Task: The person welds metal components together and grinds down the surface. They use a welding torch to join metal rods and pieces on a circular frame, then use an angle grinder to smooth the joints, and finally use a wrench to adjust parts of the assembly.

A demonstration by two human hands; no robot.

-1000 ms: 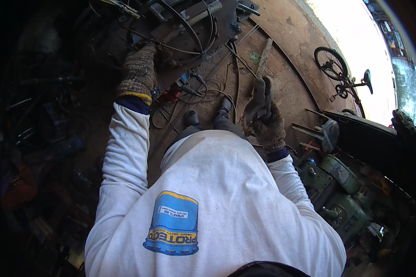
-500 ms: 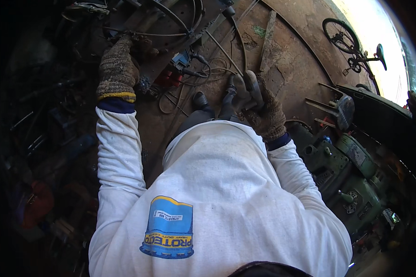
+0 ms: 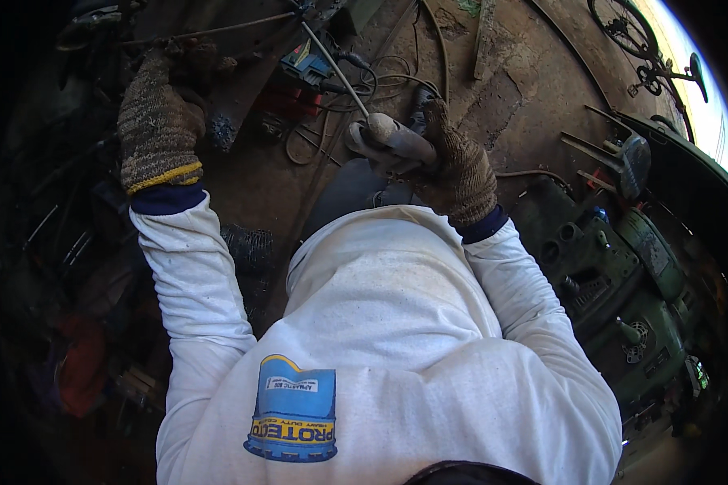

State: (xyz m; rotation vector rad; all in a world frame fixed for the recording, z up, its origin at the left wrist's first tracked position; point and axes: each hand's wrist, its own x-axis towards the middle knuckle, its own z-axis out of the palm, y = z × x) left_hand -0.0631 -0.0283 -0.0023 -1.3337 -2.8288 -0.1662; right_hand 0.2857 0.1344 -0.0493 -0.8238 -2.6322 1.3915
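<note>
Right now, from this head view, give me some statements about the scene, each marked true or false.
1. The left hand wears a knitted glove. True.
2. Nothing extends from the grey tool. False: a thin rod runs upward from it.
3. The right hand holds that grey tool. True.
4. A ladder stands at upper right. False: a bicycle is there.
5. The shirt is white. True.

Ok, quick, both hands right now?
Left hand: at the thin metal rod; open or closed cannot be told.
Right hand: closed around the welding electrode holder.
</note>
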